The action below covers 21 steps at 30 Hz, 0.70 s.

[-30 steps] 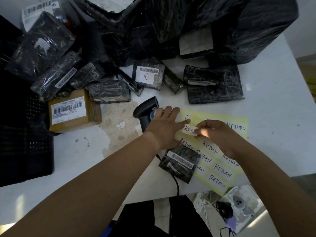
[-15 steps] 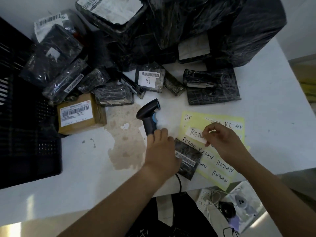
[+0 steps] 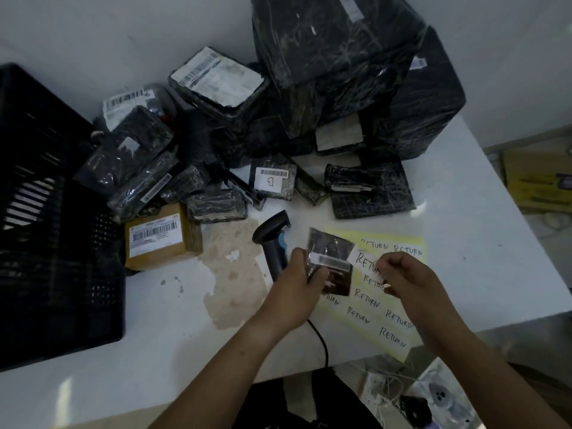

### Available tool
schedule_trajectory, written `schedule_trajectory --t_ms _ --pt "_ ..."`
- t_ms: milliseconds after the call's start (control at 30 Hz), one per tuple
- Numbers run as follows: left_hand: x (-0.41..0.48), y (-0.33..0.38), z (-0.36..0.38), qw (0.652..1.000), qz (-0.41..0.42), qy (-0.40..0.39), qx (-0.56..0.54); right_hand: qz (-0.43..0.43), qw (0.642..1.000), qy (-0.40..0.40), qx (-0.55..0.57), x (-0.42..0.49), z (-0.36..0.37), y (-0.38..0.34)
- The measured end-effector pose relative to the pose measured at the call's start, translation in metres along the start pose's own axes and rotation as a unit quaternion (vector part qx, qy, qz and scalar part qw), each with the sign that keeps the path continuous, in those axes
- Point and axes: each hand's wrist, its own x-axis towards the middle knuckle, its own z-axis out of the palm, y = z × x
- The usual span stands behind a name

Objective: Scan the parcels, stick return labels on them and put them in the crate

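Small black parcel [image 3: 329,246]: we grip it in our left hand [image 3: 297,286] over the yellow label sheet [image 3: 387,320]. Our right hand [image 3: 408,283] pinches a RETURN label [image 3: 366,264] just beside its right edge.

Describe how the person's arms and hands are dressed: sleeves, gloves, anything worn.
The left hand and the right hand are both bare: no gloves, and no ring, watch or bracelet shows. Both forearms are uncovered as far as the bottom edge of the picture, so no sleeve is in view.
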Motion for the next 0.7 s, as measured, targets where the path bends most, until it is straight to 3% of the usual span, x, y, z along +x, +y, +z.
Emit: schedule_trajectory --t_ms 100,233,433,700 --pt "-0.021 0.015 -0.025 0.979 -0.005 0.023 -0.201 -0.055 0.998 -0.002 0.020 -0.018 0.007 -0.035" --pt "-0.044 0.033 -0.050 0.935 -0.038 0.046 -0.350 -0.141 0.989 -0.042 -0.017 -0.044 0.017 -0.080" --pt "-0.069 0.055 -0.078 0.934 -0.014 0.076 -0.350 -0.260 0.954 -0.050 -0.142 -0.067 0.034 -0.120" --pt "-0.095 0.071 -0.095 0.934 0.029 0.099 -0.342 -0.339 0.927 -0.033 -0.159 -0.082 0.050 -0.142"
